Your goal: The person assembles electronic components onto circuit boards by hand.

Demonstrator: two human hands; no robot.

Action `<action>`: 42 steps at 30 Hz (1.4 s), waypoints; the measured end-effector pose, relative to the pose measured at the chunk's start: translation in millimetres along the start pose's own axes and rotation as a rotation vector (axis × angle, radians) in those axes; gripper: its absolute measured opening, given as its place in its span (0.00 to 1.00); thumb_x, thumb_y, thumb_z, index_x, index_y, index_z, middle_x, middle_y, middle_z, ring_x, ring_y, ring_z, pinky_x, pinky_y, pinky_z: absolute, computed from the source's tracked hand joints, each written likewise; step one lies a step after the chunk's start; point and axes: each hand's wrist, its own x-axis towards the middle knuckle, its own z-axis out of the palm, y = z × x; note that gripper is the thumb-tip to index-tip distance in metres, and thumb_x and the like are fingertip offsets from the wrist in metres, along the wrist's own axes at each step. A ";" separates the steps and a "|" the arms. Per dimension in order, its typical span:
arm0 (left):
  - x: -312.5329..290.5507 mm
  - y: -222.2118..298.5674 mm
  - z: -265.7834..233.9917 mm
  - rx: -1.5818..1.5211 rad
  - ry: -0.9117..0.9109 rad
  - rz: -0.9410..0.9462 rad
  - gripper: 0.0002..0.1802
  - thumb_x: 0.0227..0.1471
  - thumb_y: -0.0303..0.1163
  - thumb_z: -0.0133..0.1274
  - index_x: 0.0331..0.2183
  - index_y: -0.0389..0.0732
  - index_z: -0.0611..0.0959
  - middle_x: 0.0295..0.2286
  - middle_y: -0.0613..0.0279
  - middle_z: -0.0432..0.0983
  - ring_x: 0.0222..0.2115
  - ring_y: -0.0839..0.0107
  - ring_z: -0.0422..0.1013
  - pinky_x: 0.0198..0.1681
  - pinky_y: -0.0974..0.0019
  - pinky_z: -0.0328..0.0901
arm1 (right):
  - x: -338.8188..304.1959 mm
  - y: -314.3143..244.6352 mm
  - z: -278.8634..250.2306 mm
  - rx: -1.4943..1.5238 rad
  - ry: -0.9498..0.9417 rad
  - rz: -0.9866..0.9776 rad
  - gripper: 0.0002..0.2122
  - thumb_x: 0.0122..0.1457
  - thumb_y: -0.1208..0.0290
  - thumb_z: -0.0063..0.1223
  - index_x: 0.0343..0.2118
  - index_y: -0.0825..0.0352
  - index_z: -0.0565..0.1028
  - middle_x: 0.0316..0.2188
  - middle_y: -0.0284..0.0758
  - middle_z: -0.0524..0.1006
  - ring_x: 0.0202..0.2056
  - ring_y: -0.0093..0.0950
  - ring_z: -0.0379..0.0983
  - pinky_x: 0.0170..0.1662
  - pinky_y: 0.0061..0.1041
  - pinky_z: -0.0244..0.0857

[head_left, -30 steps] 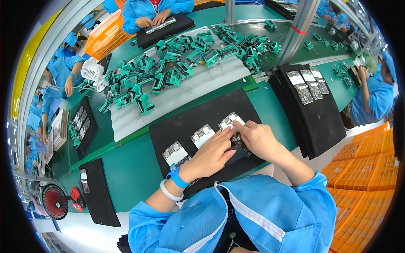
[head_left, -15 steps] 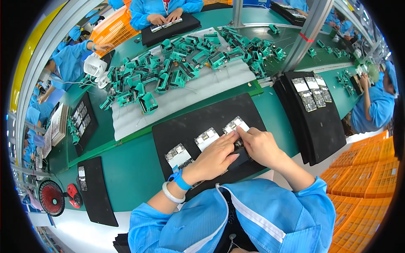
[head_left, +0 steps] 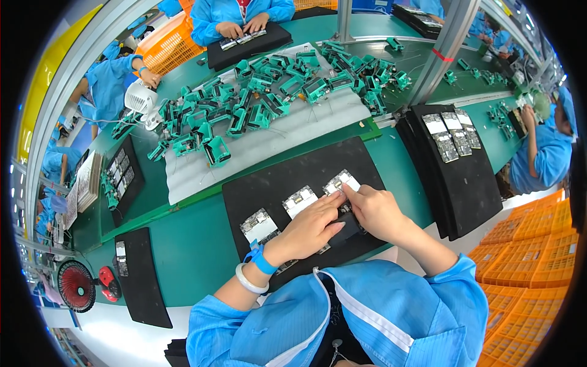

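On a black foam mat [head_left: 257, 189] before me lie a left circuit board [head_left: 262, 226], a middle circuit board [head_left: 299, 200] and a right circuit board [head_left: 340, 180], each with a white panel. My left hand [head_left: 306, 229] stretches across the mat, fingers extended onto the right board and thumb held apart. My right hand [head_left: 378, 211] meets it there, fingers bent and fingertips pressed down at the board. Whatever is between the right fingertips is hidden. Both hands cover the lower part of that board, and my left hand partly hides the middle one.
Behind the mat, green plastic frames [head_left: 244, 104] with wires are heaped on a white foam sheet [head_left: 269, 147]. More boards lie on a stacked black mat [head_left: 452, 177] at right and a narrow mat [head_left: 143, 281] at left. Orange crates [head_left: 526, 257] stand right. Co-workers sit around.
My hands stay at the right board with barely any shift. At the far left, a co-worker's arm has moved near the white fan.
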 end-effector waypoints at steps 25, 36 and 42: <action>-3.9 7.0 -2.0 0.014 0.040 0.003 0.13 0.58 0.32 0.50 0.27 0.32 0.72 0.57 0.41 0.64 0.62 0.48 0.55 0.63 0.53 0.54 | -6.9 -5.0 7.8 0.010 0.131 -0.019 0.18 0.52 0.79 0.55 0.48 0.70 0.76 0.24 0.39 0.74 0.22 0.37 0.75 0.25 0.34 0.70; -78.4 20.9 -34.1 0.096 0.081 -0.157 0.12 0.57 0.31 0.50 0.27 0.32 0.71 0.56 0.40 0.65 0.61 0.44 0.56 0.65 0.47 0.49 | 13.7 -58.7 29.2 0.073 -0.007 -0.134 0.23 0.50 0.74 0.56 0.50 0.75 0.73 0.25 0.41 0.74 0.23 0.37 0.76 0.25 0.34 0.70; -81.4 11.9 -30.9 0.083 0.111 -0.147 0.11 0.58 0.31 0.50 0.28 0.32 0.72 0.57 0.42 0.64 0.62 0.47 0.55 0.66 0.47 0.48 | 18.1 -65.2 38.9 0.001 -0.046 -0.115 0.24 0.48 0.72 0.57 0.51 0.75 0.73 0.25 0.41 0.74 0.22 0.35 0.76 0.25 0.32 0.70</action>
